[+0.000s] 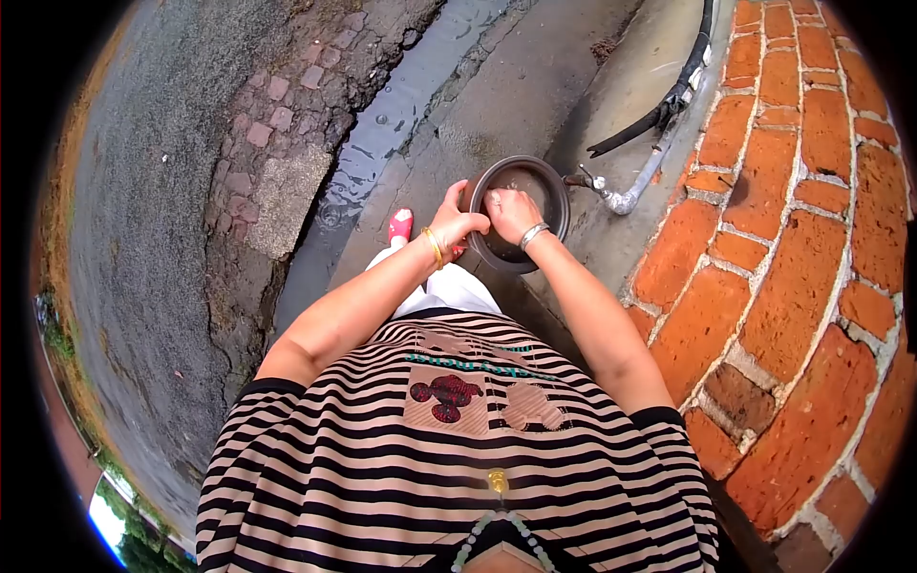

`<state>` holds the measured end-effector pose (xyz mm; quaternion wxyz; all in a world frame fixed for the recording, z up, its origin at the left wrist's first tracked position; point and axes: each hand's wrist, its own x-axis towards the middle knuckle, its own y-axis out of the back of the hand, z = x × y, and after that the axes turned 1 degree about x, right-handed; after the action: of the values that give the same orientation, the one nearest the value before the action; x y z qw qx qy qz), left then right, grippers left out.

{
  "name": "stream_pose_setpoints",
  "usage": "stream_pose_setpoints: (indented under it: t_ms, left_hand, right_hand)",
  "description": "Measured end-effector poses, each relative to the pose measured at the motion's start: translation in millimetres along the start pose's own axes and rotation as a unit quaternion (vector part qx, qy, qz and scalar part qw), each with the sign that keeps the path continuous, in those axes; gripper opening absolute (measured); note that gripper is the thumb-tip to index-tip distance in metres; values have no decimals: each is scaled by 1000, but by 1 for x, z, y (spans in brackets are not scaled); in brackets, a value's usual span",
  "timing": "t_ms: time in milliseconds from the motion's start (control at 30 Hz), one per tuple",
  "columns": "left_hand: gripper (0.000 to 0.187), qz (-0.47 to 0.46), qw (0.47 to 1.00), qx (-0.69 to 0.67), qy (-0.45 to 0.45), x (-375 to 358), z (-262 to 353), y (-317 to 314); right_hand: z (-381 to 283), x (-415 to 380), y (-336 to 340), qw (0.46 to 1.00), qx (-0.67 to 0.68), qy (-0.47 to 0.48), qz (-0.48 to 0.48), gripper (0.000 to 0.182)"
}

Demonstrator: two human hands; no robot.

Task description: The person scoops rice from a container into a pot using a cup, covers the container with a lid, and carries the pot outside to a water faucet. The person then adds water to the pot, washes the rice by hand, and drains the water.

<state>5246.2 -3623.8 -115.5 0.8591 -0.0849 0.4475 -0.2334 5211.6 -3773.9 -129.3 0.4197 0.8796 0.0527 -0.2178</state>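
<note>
A round, dark brown pot (562,224) with a thick rim is held out in front of my body, its mouth facing up toward me. My left hand (460,216) grips its left side, thumb at the rim and fingers around the outside. Inside the pot, my right hand (512,214) is closed with its knuckles up, low against the inner surface; what its fingers hold, if anything, is hidden. Just right of the rim is a metal tap (594,183) on a pipe.
A brick wall (759,201) rises on the right, with a black hose (659,116) near the pipe. To the left, a water-filled gutter (368,158) runs beside broken paving (287,196) and a grey road (153,239). A pink shoe (400,224) shows below my left hand.
</note>
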Motion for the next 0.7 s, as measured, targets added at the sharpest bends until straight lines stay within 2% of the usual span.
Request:
stream_pose_setpoints:
  t_ms: [133,267,333,367,467,567,600,700]
  left_hand:
    - [91,10,1000,12,-8,-3,5,3]
    - [88,-4,999,30,-11,-12,12,4]
    - [88,1,999,37,-8,-17,15,3]
    - [88,3,999,41,-8,-19,17,3]
    - [89,6,999,37,-11,-22,20,3]
    - [89,26,999,25,2,-25,26,7]
    - [89,27,999,26,-6,-25,27,7]
    - [89,31,999,33,-17,-24,26,7]
  right_hand:
    - [-7,-2,1,996,-50,-57,43,46]
    - [-16,-4,4,974,-137,146,110,30]
    - [-24,-5,9,943,-194,224,148,23]
    - [-24,-3,10,941,-218,222,131,23]
    - [-16,11,10,936,-277,199,87,35]
    - [-14,10,15,971,-214,87,55,39]
    - [-21,6,22,980,-196,25,20,39]
    - [-28,3,29,987,-100,-61,-110,53]
